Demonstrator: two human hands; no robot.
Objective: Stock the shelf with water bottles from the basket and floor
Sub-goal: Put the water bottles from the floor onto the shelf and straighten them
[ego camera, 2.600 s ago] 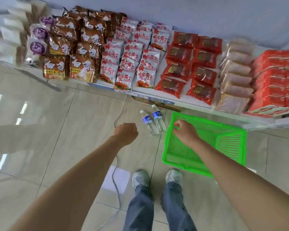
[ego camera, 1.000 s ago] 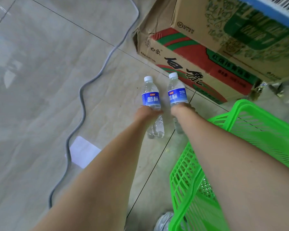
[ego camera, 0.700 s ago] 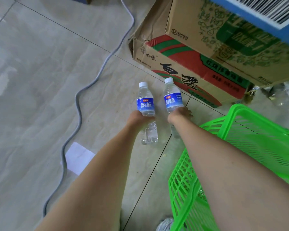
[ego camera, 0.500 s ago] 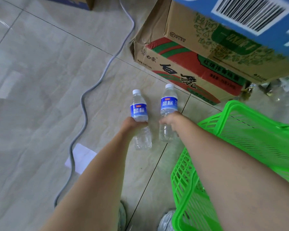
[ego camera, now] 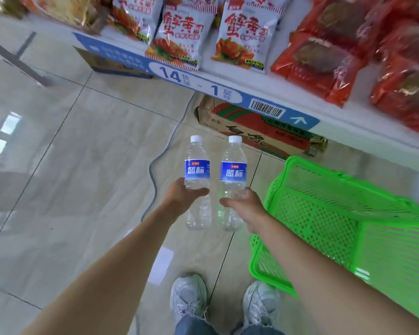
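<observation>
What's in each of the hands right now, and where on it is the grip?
Left hand grips one water bottle just below its blue label; right hand grips the other bottle at the same spot.

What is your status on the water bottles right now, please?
Left hand grips one water bottle, right hand grips the other. Both upright, off floor. Shelf ahead packed with snacks.

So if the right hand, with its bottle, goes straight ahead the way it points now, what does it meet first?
Probably the cardboard box under the shelf; the right hand holds its bottle pointing there. Depth is unclear.
</observation>
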